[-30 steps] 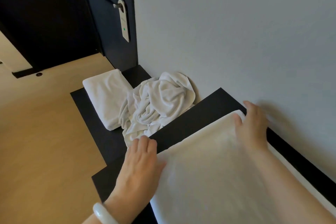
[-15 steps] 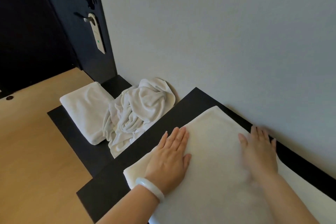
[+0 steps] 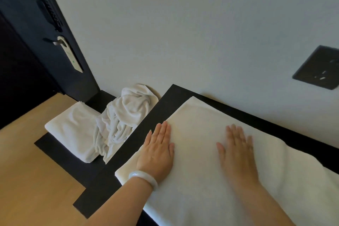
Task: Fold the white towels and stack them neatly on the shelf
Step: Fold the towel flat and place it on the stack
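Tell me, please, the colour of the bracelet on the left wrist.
The bracelet is milky white; head view.

Both hands lie flat, palms down, side by side but not touching. The left hand (image 3: pixel 158 149) has straight fingers held close together. The right hand (image 3: pixel 237 149), slightly blurred, has its thumb angled out toward the left hand. The bare left forearm (image 3: pixel 117 205) and right forearm (image 3: pixel 266 205) reach in from below.

No words or numbers can be read. The pale rectangular card (image 3: pixel 70 57) hanging on the dark door (image 3: pixel 23 29) shows a green dot; any print on it is too small to read.
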Tool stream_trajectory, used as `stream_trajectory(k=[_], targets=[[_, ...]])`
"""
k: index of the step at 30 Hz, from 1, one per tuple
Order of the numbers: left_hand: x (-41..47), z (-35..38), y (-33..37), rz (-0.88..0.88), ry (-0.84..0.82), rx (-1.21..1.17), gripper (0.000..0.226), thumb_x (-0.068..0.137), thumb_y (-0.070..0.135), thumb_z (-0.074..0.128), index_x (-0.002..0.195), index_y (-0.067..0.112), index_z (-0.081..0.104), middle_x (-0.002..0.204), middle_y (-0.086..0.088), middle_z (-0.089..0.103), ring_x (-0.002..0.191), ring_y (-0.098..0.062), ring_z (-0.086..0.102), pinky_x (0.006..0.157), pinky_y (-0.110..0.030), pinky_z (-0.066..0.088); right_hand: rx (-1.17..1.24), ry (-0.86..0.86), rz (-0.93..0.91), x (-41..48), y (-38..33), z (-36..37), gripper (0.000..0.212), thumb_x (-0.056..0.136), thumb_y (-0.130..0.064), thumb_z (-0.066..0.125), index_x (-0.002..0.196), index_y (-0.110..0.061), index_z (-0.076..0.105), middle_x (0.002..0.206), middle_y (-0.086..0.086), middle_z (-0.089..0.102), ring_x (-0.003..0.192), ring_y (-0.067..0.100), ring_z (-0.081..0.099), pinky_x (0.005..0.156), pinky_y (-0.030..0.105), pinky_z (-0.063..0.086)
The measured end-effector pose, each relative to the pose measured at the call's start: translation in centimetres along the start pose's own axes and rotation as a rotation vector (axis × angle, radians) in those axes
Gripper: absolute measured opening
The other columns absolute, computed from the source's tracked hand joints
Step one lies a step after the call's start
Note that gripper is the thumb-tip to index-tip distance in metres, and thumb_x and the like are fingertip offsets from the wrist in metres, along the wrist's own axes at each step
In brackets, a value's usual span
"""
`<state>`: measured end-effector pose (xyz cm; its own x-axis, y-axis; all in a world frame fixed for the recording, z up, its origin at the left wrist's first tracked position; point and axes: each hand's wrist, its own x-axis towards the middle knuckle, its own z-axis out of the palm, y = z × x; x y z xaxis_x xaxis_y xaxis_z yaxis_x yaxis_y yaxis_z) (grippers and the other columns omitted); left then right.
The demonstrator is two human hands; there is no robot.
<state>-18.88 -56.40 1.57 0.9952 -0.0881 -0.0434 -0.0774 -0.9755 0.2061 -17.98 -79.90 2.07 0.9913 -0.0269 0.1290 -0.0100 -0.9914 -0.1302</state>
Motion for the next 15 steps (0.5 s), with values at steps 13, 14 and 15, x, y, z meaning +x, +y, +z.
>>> stream_trajectory(k=[13, 14, 15], targets=[[-1.1, -0.6, -4.8, -0.045, 0.108, 0.096, 0.064, 0.097, 0.035, 0.016, 0.141, -0.003, 0.044, 0.148, -0.015, 0.044, 0.136, -0.028, 0.044, 0.117, -0.039, 0.007, -0.018, -0.15, 0.035, -6.1, -3.9, 1.5, 0.074, 0.101, -0.054, 0.004, 0.142, -0.014, 0.051, 0.149, 0.009, 0.047, 0.139, 0.032, 0.033, 0.113, 0.055, 0.017], [-0.4, -0.7, -4.7, -0.002, 0.112, 0.125, 0.059, 0.094, 0.029, 0.025, 0.132, -0.007, 0.053, 0.139, -0.02, 0.053, 0.129, -0.034, 0.052, 0.115, -0.042, 0.008, -0.026, -0.152, 0.018, -5.7, -4.0, 1.6, 0.073, 0.101, -0.054, 0.004, 0.142, -0.015, 0.051, 0.148, 0.007, 0.048, 0.139, 0.031, 0.032, 0.112, 0.056, 0.018], [0.4, -0.9, -4.3, 0.055, 0.097, 0.139, 0.057, 0.091, 0.025, 0.03, 0.128, -0.007, 0.057, 0.135, -0.021, 0.056, 0.126, -0.036, 0.054, 0.114, -0.044, 0.009, -0.036, -0.151, 0.012, -5.2, -4.2, 1.5, 0.072, 0.101, -0.053, 0.004, 0.141, -0.017, 0.052, 0.147, 0.005, 0.05, 0.138, 0.029, 0.033, 0.11, 0.057, 0.018]])
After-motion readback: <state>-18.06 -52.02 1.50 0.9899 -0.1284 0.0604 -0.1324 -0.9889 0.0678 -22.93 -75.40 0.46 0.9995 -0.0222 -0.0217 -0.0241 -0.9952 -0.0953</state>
